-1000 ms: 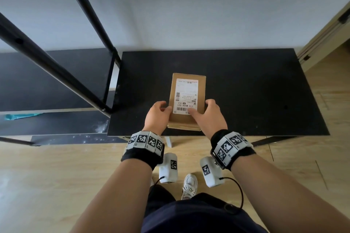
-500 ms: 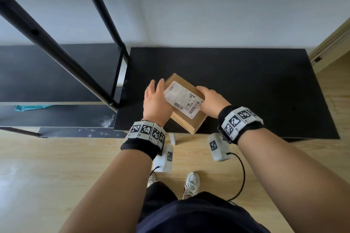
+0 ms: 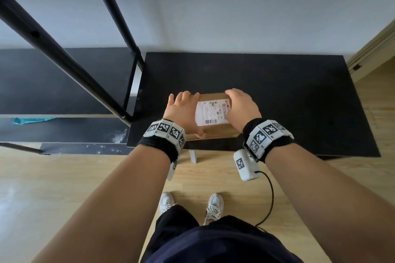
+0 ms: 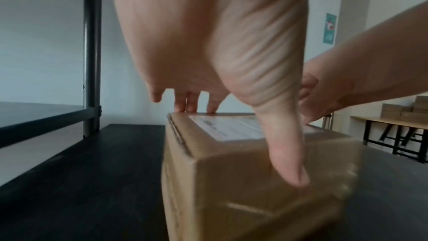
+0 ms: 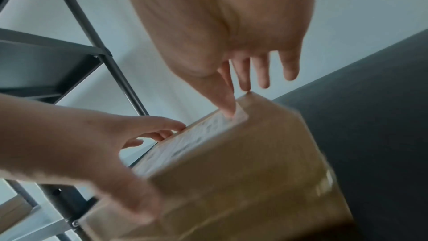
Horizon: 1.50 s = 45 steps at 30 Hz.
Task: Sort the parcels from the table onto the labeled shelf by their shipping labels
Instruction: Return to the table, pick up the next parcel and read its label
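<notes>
Now the parcel (image 3: 213, 116) lies turned crosswise, left hand (image 3: 181, 111) and right hand (image 3: 241, 109) fingers clasping its ends.

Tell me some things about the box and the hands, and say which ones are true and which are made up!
1. Both hands are on the cardboard box. True: the left hand and the right hand hold it from either side.
2. The white shipping label faces up. True.
3. The box already sits on the shelf. False: it is over the black table, beside the shelf.
4. The table is white. False: it is black.
5. The left thumb lies on the near end of the box. True.
</notes>
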Tool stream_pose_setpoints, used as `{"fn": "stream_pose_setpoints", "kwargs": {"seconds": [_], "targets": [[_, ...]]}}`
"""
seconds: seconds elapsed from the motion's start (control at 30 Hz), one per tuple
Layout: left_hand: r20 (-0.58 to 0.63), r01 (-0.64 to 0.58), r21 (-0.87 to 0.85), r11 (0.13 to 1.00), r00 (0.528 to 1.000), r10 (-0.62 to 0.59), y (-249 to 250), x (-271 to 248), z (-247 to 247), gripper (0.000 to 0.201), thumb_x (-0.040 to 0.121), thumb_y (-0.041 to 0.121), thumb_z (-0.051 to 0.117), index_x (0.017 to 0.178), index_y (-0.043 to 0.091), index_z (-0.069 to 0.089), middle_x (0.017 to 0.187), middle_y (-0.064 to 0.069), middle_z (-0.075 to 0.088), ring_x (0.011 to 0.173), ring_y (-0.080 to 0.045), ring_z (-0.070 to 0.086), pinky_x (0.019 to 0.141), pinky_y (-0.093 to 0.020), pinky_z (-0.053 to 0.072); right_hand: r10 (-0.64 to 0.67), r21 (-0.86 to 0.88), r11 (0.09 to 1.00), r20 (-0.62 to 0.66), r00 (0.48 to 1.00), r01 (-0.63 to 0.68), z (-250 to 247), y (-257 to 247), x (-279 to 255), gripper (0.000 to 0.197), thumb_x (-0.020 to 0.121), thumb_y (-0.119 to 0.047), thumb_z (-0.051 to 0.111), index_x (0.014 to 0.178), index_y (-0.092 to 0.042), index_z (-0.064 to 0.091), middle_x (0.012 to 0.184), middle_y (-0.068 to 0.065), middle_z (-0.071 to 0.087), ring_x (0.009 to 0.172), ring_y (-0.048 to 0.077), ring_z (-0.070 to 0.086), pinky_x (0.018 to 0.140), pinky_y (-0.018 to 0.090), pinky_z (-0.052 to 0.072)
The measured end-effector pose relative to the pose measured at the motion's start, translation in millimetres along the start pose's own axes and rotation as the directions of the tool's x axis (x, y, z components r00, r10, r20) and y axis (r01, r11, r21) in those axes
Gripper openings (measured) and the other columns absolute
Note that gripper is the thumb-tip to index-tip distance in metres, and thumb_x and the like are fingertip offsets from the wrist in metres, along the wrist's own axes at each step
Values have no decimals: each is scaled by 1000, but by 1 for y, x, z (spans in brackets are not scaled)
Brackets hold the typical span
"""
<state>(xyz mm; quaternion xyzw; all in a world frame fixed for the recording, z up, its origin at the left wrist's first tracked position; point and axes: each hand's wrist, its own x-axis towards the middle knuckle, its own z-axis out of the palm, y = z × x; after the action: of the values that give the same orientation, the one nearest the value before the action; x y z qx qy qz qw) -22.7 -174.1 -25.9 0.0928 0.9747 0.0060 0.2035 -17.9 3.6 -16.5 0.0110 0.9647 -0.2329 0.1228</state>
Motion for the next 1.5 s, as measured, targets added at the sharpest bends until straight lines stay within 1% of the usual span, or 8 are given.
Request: {"fn": "stream_pose_setpoints", "kwargs": {"seconds": [0.23,0.4,0.7,0.83,1.0,1.23,1.37,1.5], "targets": [[-124,192,-73,979,972,-200,20,-4,16,128,67,83,62,157,4,17,148,-15,33,138,-31,36,117,-39,30,141,206,970,-35,989,-131,15,13,-10,60,93,-23,61,148,-17,39,148,10,43,132,30,49,103,45,47],[-193,236,-150,960,945,-263,24,-9,17,86,87,69,53,143,7,39,137,-13,48,126,-28,47,102,-36,42,229,308,928,-23,973,-211,19,14,-15,73,94,-28,62,154,-13,24,146,14,44,123,30,57,93,38,49],[49,373,-507,777,912,-406,14,-14,21,54,100,49,46,132,7,52,126,-12,60,110,-30,63,74,-36,46,106,344,931,71,992,-125,24,1,-15,61,96,-19,59,150,-12,33,142,5,55,129,25,56,96,32,47],[146,395,-659,640,902,-407,11,-16,29,60,98,52,48,139,8,52,128,-10,64,109,-27,64,76,-35,48,139,352,917,160,977,-188,33,2,-11,45,98,-27,54,141,-14,45,136,5,61,117,23,62,84,28,50],[264,429,-780,456,886,-381,12,-16,28,55,100,48,49,132,4,58,121,-10,68,109,-28,65,89,-38,52,203,428,845,298,933,-321,38,2,-13,54,102,-39,42,147,-10,40,138,9,60,119,25,61,101,40,49],[218,385,-824,415,892,-396,20,-23,14,51,97,47,52,128,7,63,114,-8,71,103,-26,68,94,-43,56,212,486,810,278,937,-328,23,-1,-12,53,101,-40,45,147,-13,39,137,6,61,118,24,61,100,39,48],[91,256,-905,339,895,-436,19,-31,-18,57,92,48,62,133,8,59,121,-6,69,108,-23,67,95,-39,55,170,546,804,170,971,-236,-6,-11,-13,54,100,-42,44,147,-16,42,136,3,61,116,21,61,95,35,48],[-23,99,-958,270,909,-417,15,-39,-57,39,88,47,69,113,17,66,112,-2,74,99,-18,70,93,-40,58,109,606,789,20,994,-99,-41,-28,-16,51,100,-46,42,144,-19,45,128,0,63,108,16,62,89,33,50]]}}
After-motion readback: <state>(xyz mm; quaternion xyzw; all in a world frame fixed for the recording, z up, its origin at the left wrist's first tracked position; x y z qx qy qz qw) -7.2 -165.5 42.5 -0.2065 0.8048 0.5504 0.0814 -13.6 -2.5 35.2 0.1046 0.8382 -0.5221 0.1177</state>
